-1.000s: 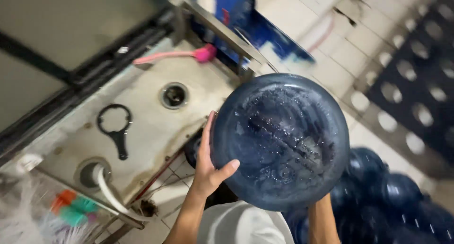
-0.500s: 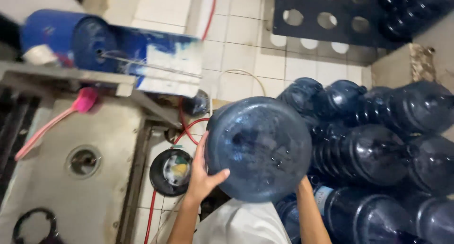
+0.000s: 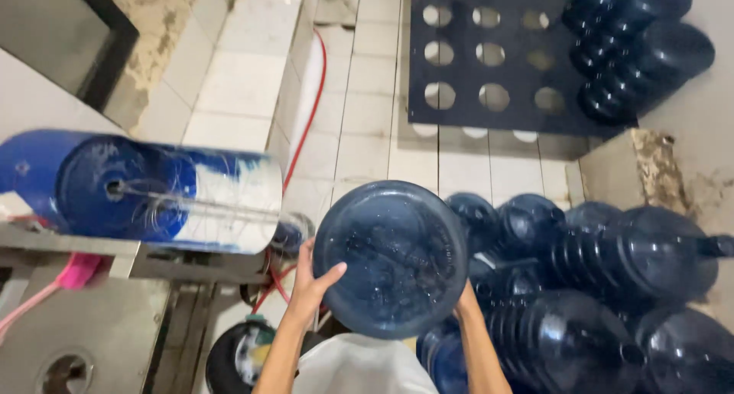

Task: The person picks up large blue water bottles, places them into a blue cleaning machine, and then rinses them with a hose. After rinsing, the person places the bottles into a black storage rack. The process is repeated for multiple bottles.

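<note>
jug: big round dark-blue plastic water jug (image 3: 391, 258), base facing up, now swung away from the steel sink table (image 3: 92, 325) toward the stacked blue jugs (image 3: 612, 287) at 3 o'clock
left hand (image 3: 310, 283): spread on its 9 o'clock rim
right hand (image 3: 464, 298): mostly hidden, gripping the 4 o'clock edge

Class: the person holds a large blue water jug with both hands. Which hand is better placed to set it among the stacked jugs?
Probably the right hand: it grips the large blue plastic water jug on the side facing the stacked blue jugs.

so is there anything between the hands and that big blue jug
No. The left hand lies flat against the jug, thumb on its bottom face. The right hand is hidden behind the jug's far edge, with only the forearm showing, apparently also touching it.
</note>
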